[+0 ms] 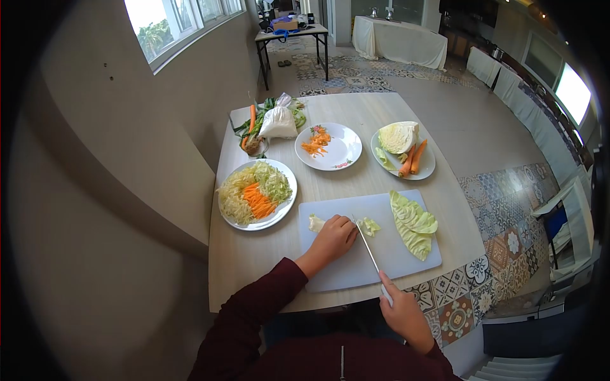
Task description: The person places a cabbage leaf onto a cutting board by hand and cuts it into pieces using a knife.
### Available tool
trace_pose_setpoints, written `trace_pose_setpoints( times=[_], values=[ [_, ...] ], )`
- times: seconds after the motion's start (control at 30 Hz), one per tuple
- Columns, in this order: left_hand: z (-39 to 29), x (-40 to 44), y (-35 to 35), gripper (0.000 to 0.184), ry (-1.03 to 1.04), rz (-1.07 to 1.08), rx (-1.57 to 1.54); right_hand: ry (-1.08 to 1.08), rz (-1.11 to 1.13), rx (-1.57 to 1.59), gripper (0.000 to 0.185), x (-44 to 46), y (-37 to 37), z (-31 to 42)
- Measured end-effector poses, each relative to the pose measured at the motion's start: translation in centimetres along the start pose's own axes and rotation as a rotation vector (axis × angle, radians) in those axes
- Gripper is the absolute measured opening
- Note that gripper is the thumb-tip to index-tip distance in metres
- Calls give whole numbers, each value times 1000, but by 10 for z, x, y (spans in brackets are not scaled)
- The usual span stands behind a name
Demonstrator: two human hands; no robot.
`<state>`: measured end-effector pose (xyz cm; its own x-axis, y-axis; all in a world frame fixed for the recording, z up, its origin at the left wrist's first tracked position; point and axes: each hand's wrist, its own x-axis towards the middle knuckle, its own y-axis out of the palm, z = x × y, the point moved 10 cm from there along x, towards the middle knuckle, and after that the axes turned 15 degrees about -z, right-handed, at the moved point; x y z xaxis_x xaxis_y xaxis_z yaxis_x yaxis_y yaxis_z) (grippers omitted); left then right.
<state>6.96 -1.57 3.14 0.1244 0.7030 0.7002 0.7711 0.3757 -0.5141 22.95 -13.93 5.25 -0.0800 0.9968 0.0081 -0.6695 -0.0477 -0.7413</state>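
On the white cutting board point(346, 270), my left hand point(332, 242) presses down with curled fingers on a piece of cabbage point(316, 223), most of which the hand hides. My right hand point(404, 315) is closed around the white handle of a knife point(370, 251). The blade's tip reaches up beside my left fingertips. Just right of the blade lie small cut bits of cabbage point(368, 227). A large pale green cabbage leaf point(413, 225) rests at the board's right side, apart from both hands.
Left of the board stands a plate point(287, 209) of shredded cabbage and carrot. Behind are a plate with orange peelings point(316, 141) and a plate with a cut cabbage point(399, 137) and carrots point(413, 159). A bag of white contents point(278, 123) sits among vegetables near the wall.
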Motion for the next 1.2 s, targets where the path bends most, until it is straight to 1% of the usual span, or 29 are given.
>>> trace_pose_setpoints(
  times=[0.1,0.2,0.3,0.5,0.9,1.0,1.2],
  values=[
    [1,0,-2,6,0,-25,-2,37,30,-22,58,-2,2,-1],
    [2,0,-1,5,-3,-7,10,-69,-30,2,59,-2,2,-2],
    [2,0,1,5,-10,27,45,-102,-72,58,59,-1,-2,-7],
    [6,-2,1,6,-29,0,-4,-108,-99,76,58,0,-4,-11],
    [-2,0,-4,6,59,-55,2,-65,-118,97,59,-1,-8,-4],
    [-2,0,-3,6,61,-54,2,-22,-90,122,57,-2,-6,-4],
    [-3,0,-4,6,66,-61,8,-16,-59,76,57,-4,1,-2]
  ],
)
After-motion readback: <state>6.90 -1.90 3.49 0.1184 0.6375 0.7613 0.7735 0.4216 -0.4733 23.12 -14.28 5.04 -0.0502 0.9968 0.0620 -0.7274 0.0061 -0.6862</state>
